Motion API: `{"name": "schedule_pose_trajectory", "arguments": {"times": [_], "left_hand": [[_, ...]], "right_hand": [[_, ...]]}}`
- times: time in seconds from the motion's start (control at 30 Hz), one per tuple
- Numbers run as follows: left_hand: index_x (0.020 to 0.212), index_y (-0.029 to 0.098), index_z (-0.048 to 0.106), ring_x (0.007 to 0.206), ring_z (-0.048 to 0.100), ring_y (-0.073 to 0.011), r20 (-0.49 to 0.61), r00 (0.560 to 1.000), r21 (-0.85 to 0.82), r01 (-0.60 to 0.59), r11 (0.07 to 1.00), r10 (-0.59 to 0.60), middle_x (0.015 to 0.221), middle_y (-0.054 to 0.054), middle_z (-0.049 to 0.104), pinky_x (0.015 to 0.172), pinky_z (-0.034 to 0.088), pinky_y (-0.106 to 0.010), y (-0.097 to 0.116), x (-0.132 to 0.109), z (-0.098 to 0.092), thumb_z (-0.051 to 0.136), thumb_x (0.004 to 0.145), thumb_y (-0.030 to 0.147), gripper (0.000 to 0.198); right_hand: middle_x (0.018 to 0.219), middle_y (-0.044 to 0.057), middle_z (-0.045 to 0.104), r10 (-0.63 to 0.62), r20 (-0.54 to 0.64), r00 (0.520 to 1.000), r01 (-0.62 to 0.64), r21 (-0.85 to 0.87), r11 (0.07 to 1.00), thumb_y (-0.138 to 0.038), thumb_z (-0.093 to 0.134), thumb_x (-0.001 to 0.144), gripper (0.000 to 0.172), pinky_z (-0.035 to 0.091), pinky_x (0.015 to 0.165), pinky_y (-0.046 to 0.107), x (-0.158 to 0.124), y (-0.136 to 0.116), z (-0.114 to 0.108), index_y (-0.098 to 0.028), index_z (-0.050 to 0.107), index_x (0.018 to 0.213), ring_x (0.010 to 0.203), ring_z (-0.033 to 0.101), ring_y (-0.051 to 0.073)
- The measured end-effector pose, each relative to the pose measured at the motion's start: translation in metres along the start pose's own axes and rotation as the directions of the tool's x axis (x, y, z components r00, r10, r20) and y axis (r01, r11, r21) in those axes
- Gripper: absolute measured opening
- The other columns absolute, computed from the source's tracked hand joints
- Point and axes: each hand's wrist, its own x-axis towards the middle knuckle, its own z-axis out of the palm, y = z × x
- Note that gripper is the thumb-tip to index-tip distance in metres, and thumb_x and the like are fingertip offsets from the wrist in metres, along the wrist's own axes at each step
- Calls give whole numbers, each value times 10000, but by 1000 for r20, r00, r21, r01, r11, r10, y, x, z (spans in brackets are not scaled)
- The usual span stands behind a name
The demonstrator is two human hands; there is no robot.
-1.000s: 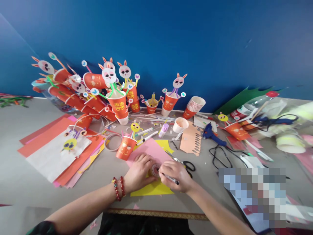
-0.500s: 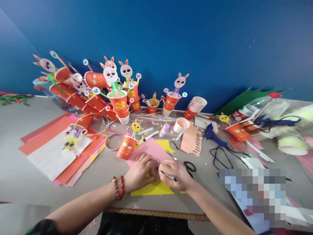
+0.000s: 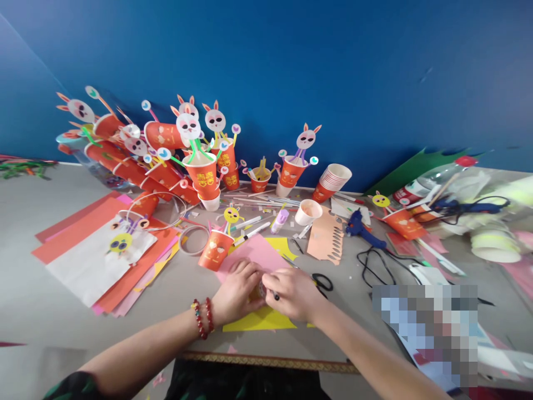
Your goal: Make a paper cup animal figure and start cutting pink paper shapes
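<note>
My right hand (image 3: 291, 291) is closed on a dark-tipped pen (image 3: 275, 296) above the middle of the paper. Beside it, my left hand (image 3: 239, 291) rests on the sheets, fingers curled against a small round object (image 3: 262, 290) that the hands mostly cover. Pink paper (image 3: 260, 250) lies under both hands, on top of yellow paper (image 3: 266, 321). An orange cup (image 3: 216, 250) with a yellow paper face stands just beyond my left hand. Black-handled scissors (image 3: 323, 282) lie to the right of my right hand.
Orange cups with rabbit faces (image 3: 200, 169) crowd the back left. Coloured sheets (image 3: 89, 266) and a tape roll (image 3: 194, 241) lie left. A blue glue gun (image 3: 364, 229) with its black cable, a bottle (image 3: 437, 180) and a blurred-out area are on the right.
My right hand has shifted slightly left, and the pen has swung so that its end points more toward me. My left hand has barely moved.
</note>
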Motion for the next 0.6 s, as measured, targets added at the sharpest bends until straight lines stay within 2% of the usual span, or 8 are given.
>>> {"name": "schedule_pose_trajectory", "arguments": {"times": [0.13, 0.23, 0.4, 0.6], "left_hand": [[1060, 184, 577, 1008, 520, -265, -13, 1000, -5, -9, 1000, 9, 1087, -82, 611, 943, 431, -437, -1, 0, 0, 665, 800, 247, 282], [1023, 194, 585, 1011, 522, -271, -15, 1000, -5, -9, 1000, 9, 1080, -82, 608, 956, 424, -453, -2, 0, 1, 671, 813, 297, 249], [1063, 204, 587, 1010, 525, -281, -3, 1000, 7, -1, 1000, 1, 1077, -87, 604, 942, 430, -461, -4, -1, 2, 675, 832, 410, 321], [1083, 201, 589, 982, 529, -278, 10, 1000, 38, 17, 999, -18, 1078, -87, 611, 907, 447, -454, -2, 1, 2, 721, 787, 491, 435]], "right_hand": [[653, 9, 666, 80, 91, 993, -79, -11, 997, -180, 538, 759, 44, 236, 557, 287, 7, -2, -3, -211, 564, 742, 602, 572, 163], [610, 6, 646, 138, 140, 980, -143, 30, 989, -201, 532, 775, 63, 230, 547, 278, 12, -3, -8, -212, 570, 726, 561, 543, 160], [609, -21, 610, 201, 164, 966, -236, 241, 941, -172, 540, 740, 83, 269, 562, 237, 18, 1, -11, -213, 529, 668, 587, 507, 141], [548, -53, 529, 263, 172, 949, -314, 469, 826, -135, 511, 751, 136, 298, 569, 216, 19, 6, -4, -208, 475, 642, 573, 497, 121]]}}
